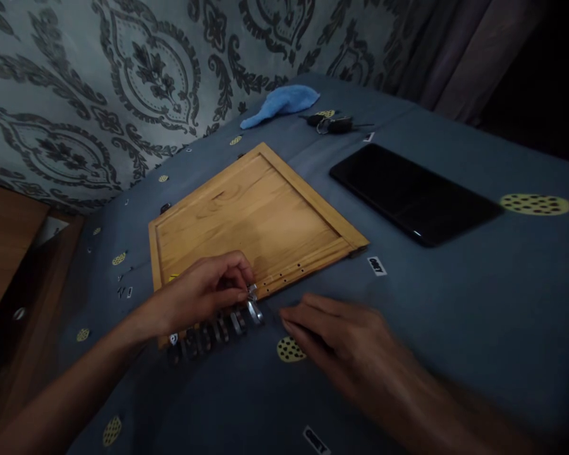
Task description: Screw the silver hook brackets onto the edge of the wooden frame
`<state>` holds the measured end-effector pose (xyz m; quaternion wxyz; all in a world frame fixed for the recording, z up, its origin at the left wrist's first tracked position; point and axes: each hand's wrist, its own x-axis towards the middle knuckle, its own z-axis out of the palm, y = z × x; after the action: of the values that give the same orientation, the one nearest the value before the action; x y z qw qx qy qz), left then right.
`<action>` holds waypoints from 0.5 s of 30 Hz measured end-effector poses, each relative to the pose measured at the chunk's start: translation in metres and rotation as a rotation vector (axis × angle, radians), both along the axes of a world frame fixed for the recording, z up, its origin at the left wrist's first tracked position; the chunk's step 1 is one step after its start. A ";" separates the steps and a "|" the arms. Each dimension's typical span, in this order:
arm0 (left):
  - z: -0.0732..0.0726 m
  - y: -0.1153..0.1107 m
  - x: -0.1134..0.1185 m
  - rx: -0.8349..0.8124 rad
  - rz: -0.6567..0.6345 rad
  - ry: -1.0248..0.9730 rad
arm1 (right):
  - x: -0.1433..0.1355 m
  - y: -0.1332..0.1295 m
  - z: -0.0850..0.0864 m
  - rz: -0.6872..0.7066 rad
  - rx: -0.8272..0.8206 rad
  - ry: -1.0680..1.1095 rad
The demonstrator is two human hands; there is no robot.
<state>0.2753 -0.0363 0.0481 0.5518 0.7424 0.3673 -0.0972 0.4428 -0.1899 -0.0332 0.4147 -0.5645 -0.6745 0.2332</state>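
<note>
A framed wooden board (246,212) lies on the blue patterned cloth (431,303), with several small holes along its near edge. Along that edge, metal hooks (220,328) hang out in a row. My left hand (218,284) pinches the metal hook (255,309) nearest the holes, at the right end of the row. To the right, just off the board, my right hand (341,335) has its fingers pressed together above the cloth; whatever they hold, if anything, is too small to make out.
A black tablet-like slab (415,193) lies right of the board. Behind are keys (336,124) and a blue rag (284,104). Small screws (122,291) lie left of the board. A patterned wall (146,76) rises behind, and wooden furniture (9,234) stands at far left.
</note>
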 end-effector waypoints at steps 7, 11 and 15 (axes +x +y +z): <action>-0.001 0.001 -0.001 -0.026 -0.002 -0.006 | 0.000 0.000 0.002 0.000 -0.018 -0.014; 0.000 0.001 -0.001 -0.015 -0.019 -0.002 | 0.000 -0.001 0.002 0.010 -0.042 -0.002; 0.000 0.001 -0.001 -0.010 -0.026 -0.006 | 0.001 -0.001 0.001 0.006 -0.036 0.006</action>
<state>0.2740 -0.0356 0.0480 0.5553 0.7446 0.3555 -0.1038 0.4433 -0.1904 -0.0319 0.4058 -0.5690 -0.6707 0.2485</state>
